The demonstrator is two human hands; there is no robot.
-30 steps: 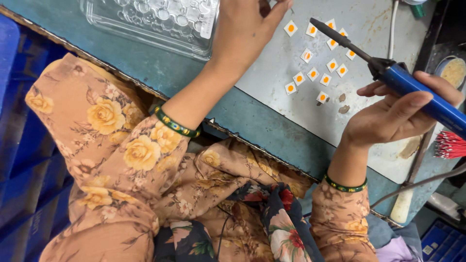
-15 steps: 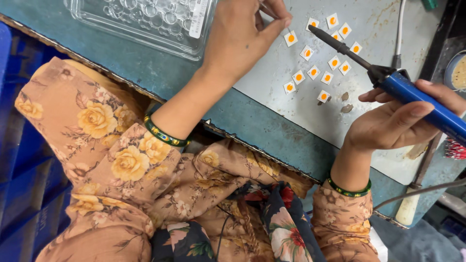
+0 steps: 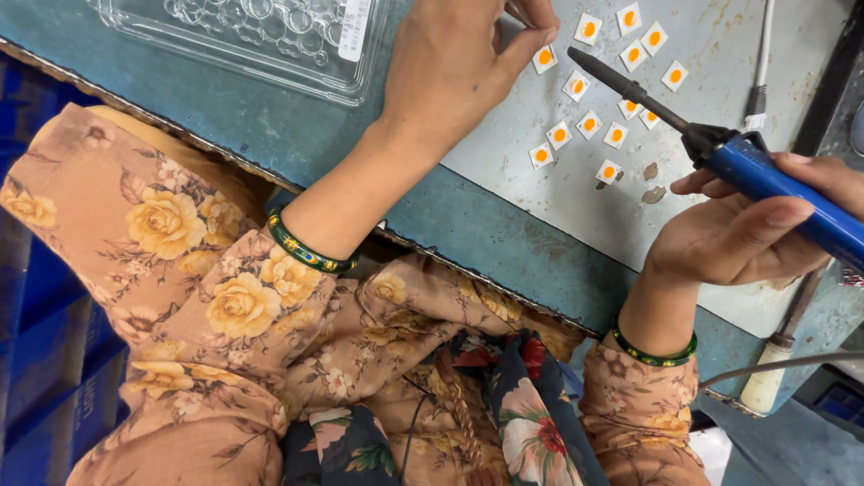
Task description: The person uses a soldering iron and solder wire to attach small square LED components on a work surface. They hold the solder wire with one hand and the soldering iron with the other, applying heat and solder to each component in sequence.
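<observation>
Soldering iron (image 3: pixel 774 184): blue handle, clamped in right hand (image 3: pixel 747 238), fingers wrapped round the grip, thumb on top; dark tip (image 3: pixel 580 59) slanted up-left, hanging just above the grey plate (image 3: pixel 720 45), near the top of the chip cluster.
Left hand (image 3: pixel 454 72): fingertips pinched narrow on something thin near the top edge; too hidden to name.
Nearest chip (image 3: pixel 544 59): white square with orange centre, right beside the left fingertips and just left of the tip.
Other chips (image 3: pixel 589 124): loose, scattered across the plate, none fixed down.
Risk, burn: tip close to the left fingers; a small slip likely to touch skin.
Risk, scatter: barrel sweeping low could nudge loose chips out of place.
Risk, cord: white cable (image 3: pixel 760 63) lying near the handle, could snag.
Clear blister tray (image 3: pixel 270 36): well left, out of harm.
</observation>
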